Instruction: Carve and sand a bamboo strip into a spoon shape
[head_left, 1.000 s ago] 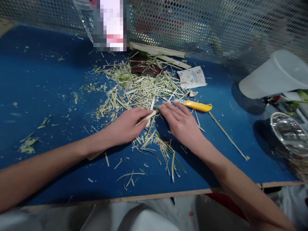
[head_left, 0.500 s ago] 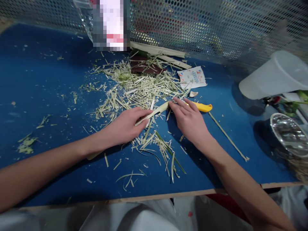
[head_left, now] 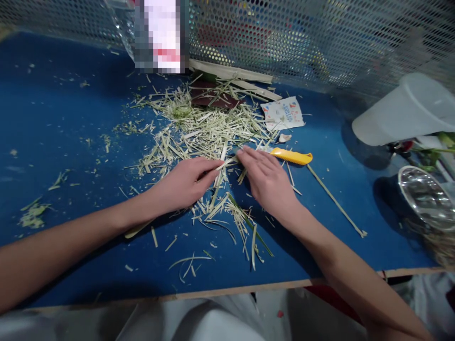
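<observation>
My left hand pinches one end of a pale, narrow plant strip between thumb and fingers. The other end runs under the fingertips of my right hand, which are pressed together on it; my right thumb is hidden. Just beyond the right hand, a yellow-handled knife lies on the blue tabletop, part of its blade showing behind the fingers. A loose heap of pale green plant slivers spreads behind both hands, and more slivers lie in front of them.
A patterned paper packet and a thin stalk lie to the right. Farther right are a tilted translucent cup and a shiny metal bowl. Long pale strips rest by the perforated metal panel at the back.
My right hand has slid left along the strip toward my left hand, so less strip shows between them. More of the knife is uncovered. My left hand stays nearly in place.
</observation>
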`<state>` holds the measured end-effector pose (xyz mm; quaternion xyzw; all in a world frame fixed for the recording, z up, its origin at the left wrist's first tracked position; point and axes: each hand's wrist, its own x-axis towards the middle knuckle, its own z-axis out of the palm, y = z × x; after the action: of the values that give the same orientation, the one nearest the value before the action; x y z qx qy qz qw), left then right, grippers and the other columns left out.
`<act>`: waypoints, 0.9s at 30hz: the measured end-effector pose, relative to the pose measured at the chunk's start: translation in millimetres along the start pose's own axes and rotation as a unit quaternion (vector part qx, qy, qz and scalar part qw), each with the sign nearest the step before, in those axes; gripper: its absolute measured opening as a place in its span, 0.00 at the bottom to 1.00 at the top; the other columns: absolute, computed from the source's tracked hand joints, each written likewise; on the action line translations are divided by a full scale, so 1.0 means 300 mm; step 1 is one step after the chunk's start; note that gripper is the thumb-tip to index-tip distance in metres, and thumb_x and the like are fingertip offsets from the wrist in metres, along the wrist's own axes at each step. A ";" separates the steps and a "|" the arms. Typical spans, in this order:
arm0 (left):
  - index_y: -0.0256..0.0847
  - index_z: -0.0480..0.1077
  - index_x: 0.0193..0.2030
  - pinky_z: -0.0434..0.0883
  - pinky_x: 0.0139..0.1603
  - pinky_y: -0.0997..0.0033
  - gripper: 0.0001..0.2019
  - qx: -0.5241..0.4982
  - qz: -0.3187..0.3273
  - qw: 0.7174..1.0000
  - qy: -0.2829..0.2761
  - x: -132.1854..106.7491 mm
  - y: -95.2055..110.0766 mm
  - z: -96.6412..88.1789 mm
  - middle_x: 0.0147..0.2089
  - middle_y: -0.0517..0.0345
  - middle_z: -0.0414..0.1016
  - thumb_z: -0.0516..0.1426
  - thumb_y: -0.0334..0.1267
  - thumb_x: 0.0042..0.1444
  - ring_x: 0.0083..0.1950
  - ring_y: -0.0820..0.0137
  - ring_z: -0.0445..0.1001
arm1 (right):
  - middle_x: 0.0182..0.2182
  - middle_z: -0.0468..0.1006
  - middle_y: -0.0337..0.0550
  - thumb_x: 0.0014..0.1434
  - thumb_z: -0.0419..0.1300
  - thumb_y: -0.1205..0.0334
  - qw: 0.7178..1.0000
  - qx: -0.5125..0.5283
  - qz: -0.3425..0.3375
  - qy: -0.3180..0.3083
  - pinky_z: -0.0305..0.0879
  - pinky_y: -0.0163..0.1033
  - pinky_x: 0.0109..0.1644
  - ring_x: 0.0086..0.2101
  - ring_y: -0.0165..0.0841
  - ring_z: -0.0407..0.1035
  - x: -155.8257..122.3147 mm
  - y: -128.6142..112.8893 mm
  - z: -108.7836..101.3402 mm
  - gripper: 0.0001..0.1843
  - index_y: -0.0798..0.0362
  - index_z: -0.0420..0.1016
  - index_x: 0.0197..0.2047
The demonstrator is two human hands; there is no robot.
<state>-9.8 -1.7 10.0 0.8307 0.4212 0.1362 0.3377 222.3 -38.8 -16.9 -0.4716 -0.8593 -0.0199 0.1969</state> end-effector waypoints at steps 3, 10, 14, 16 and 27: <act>0.43 0.74 0.60 0.70 0.47 0.66 0.21 0.014 0.008 1.000 -0.003 -0.002 0.000 0.001 0.44 0.51 0.81 0.47 0.44 0.68 0.45 0.65 0.76 | 0.64 0.71 0.48 0.66 0.46 0.77 1.000 -0.002 -0.020 -0.022 0.56 0.52 0.72 0.67 0.35 0.60 0.007 -0.008 0.002 0.31 0.54 0.61 0.71; 0.45 0.71 0.64 0.70 0.43 0.68 0.22 -0.012 -0.007 1.000 -0.025 -0.007 0.004 -0.006 0.48 0.52 0.82 0.47 0.45 0.68 0.44 0.66 0.78 | 0.64 0.71 0.48 0.66 0.46 0.77 1.000 -0.010 -0.007 -0.027 0.56 0.53 0.72 0.67 0.36 0.60 0.001 0.003 -0.009 0.31 0.54 0.62 0.70; 0.43 0.68 0.66 0.66 0.32 0.70 0.25 -0.025 -0.081 0.995 -0.054 -0.003 0.016 -0.021 0.36 0.54 0.82 0.46 0.48 0.69 0.30 0.69 0.75 | 0.62 0.74 0.50 0.65 0.46 0.78 1.000 -0.018 0.007 -0.007 0.57 0.52 0.71 0.66 0.37 0.61 0.002 0.013 -0.012 0.30 0.55 0.64 0.69; 0.43 0.67 0.67 0.65 0.32 0.70 0.25 -0.022 -0.081 0.994 -0.062 -0.002 0.022 -0.031 0.35 0.55 0.82 0.47 0.49 0.68 0.28 0.69 0.74 | 0.59 0.77 0.51 0.65 0.46 0.77 0.999 -0.033 0.032 0.005 0.59 0.53 0.70 0.66 0.38 0.63 0.001 0.038 -0.014 0.29 0.56 0.66 0.67; 0.46 0.68 0.68 0.67 0.37 0.68 0.24 0.075 -0.018 0.996 -0.046 -0.013 0.016 -0.014 0.48 0.51 0.85 0.44 0.44 0.70 0.38 0.65 0.80 | 0.62 0.74 0.52 0.66 0.47 0.76 1.000 -0.015 -0.015 0.014 0.61 0.52 0.69 0.66 0.37 0.62 -0.011 -0.007 -0.021 0.30 0.56 0.61 0.70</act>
<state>-11.3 -4.9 16.5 0.8511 0.4295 0.0601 0.2958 224.1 -44.0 -12.1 -0.4614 -0.8630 -0.0427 0.2015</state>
